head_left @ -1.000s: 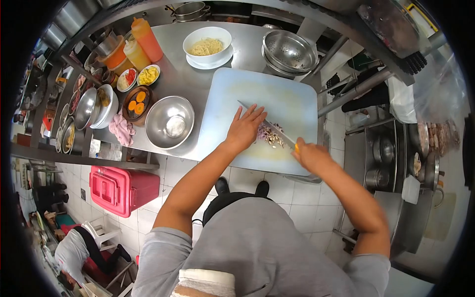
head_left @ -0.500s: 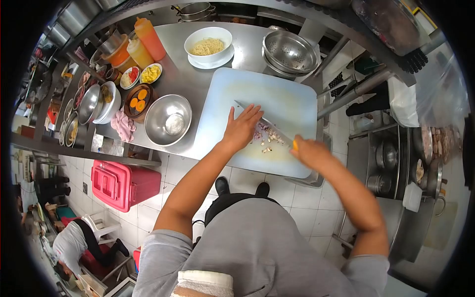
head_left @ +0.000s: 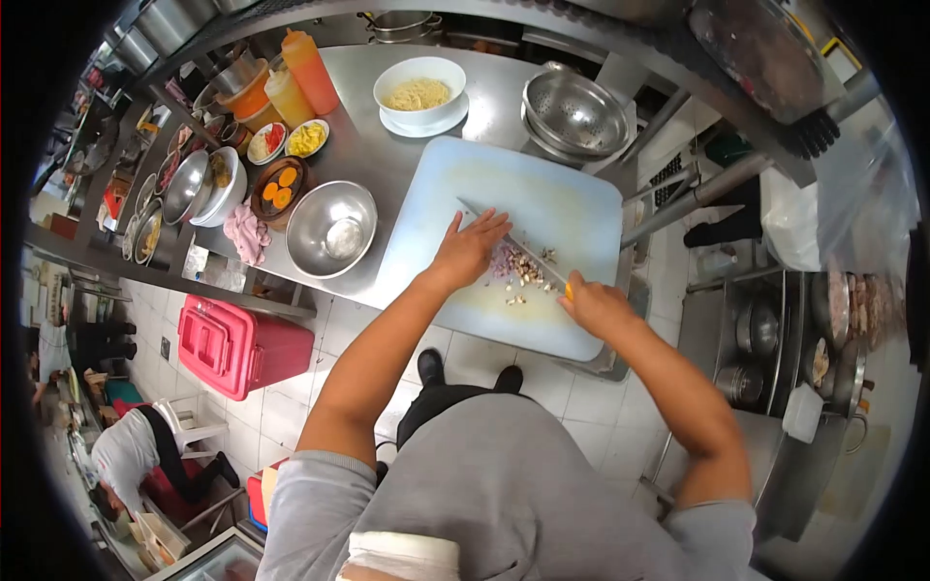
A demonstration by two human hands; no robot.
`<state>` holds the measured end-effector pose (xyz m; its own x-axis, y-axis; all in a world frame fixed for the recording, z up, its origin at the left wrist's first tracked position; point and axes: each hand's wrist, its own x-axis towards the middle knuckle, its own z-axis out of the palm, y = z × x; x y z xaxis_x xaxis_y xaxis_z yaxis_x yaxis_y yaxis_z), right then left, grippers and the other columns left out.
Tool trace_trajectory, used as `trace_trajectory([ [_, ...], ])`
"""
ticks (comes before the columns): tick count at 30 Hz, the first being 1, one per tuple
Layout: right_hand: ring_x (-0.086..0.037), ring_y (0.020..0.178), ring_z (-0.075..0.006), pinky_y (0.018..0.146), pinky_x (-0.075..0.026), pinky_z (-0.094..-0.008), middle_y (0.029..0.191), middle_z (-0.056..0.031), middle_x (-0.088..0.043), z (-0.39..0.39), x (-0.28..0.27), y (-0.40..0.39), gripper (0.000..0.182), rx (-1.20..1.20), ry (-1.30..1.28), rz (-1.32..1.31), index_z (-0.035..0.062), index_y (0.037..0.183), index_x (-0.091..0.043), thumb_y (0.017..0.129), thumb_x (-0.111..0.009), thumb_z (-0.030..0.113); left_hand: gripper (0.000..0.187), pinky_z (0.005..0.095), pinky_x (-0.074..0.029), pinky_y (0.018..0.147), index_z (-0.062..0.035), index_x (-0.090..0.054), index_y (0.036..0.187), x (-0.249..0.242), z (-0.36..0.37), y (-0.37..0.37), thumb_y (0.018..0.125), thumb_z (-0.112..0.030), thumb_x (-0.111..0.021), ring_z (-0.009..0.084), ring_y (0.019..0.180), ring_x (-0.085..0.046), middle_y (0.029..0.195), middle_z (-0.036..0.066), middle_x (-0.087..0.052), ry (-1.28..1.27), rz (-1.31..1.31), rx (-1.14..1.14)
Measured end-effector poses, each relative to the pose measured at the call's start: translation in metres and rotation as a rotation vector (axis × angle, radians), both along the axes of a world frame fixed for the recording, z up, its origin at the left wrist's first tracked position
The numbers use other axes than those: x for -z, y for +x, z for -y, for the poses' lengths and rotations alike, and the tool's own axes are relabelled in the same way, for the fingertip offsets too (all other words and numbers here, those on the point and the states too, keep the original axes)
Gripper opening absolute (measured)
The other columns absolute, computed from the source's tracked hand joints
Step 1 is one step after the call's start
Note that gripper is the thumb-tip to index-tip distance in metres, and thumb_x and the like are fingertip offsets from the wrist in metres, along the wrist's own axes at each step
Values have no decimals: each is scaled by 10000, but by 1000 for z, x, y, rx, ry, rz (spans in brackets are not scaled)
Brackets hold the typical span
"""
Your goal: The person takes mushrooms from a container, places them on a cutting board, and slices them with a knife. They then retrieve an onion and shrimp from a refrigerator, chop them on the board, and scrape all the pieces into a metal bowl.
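A kitchen knife point(head_left: 539, 259) with a yellow-orange handle lies slantwise over the white cutting board point(head_left: 581, 203). My right hand point(head_left: 599, 308) is wrapped round its handle. Fingers outstretched, my left hand point(head_left: 465, 252) rests flat on the blade towards the tip. Under and beside the blade is a heap of finely chopped purple and pale pieces point(head_left: 506, 263), perhaps onion or shallot. A few paler bits point(head_left: 516, 300) lie on the near side. To the left of the board stands a steel mixing bowl point(head_left: 308, 230).
Behind the board are a white bowl of noodles point(head_left: 418, 94) and a steel colander point(head_left: 575, 111). Squeeze bottles point(head_left: 310, 73), small bowls of cut vegetables point(head_left: 307, 138) and a pink cloth point(head_left: 246, 235) sit at the left. A red lidded bin point(head_left: 242, 347) stands on the floor; another person point(head_left: 131, 455) bends at lower left.
The knife's handle end has swung slightly towards me and left, with my right hand on it. My left hand stays on the blade. More of the chopped heap shows beyond the blade.
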<state>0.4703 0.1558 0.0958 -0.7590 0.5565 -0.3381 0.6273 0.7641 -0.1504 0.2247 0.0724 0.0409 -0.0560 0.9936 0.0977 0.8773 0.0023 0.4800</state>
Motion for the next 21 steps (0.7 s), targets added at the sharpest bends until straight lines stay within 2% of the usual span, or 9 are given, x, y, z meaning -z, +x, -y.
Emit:
trace_trajectory([
  [2,-667,745,-398,669,-542,-476,765,-226,-662,8,-19,-1,343,11,-21,-2,5,989,-479,898,-570,322,620,572,-160,1128,-160,-459,1378,2,6,1,805,77,-468,210,1411,-276,1477,16,-390,-6,42,29],
  [4,-668,739,-395,665,-542,-475,761,-224,-662,19,-1,0,342,44,-21,-19,2,986,-477,898,-571,320,638,571,-148,1130,-174,-455,1384,1,9,-5,807,96,-438,208,1419,-259,1482,6,-384,-58,141,73],
  [8,-670,719,-387,647,-543,-466,750,-220,-663,26,12,0,333,47,-2,-111,-7,971,-471,897,-576,301,648,563,-143,1132,-185,-440,1395,10,15,-7,816,103,-414,205,1424,-246,1487,4,-378,-82,160,61],
  [11,-668,686,-387,613,-544,-456,720,-213,-659,38,-20,-4,318,64,-17,-61,-7,950,-465,900,-579,286,649,559,-140,1133,-184,-435,1398,3,14,-7,816,103,-420,199,1427,-239,1496,6,-362,-37,116,82],
  [14,-666,661,-388,582,-543,-449,680,-202,-651,51,12,-4,303,125,0,-77,-4,940,-456,904,-580,271,649,571,-136,1128,-178,-430,1399,4,19,-4,814,103,-429,194,1426,-241,1504,0,-347,-41,97,71],
  [17,-663,635,-385,558,-540,-444,650,-194,-642,52,-11,-7,316,94,6,-63,-1,941,-445,904,-582,282,655,598,-132,1116,-168,-417,1404,7,21,-4,805,95,-453,194,1428,-234,1513,-1,-330,-16,80,85],
  [21,-670,659,-372,580,-543,-443,684,-186,-653,65,26,4,334,190,-22,-56,5,976,-455,898,-589,301,621,631,-132,1101,-147,-436,1384,12,31,8,806,75,-477,188,1424,-240,1503,4,-341,-8,43,65],
])
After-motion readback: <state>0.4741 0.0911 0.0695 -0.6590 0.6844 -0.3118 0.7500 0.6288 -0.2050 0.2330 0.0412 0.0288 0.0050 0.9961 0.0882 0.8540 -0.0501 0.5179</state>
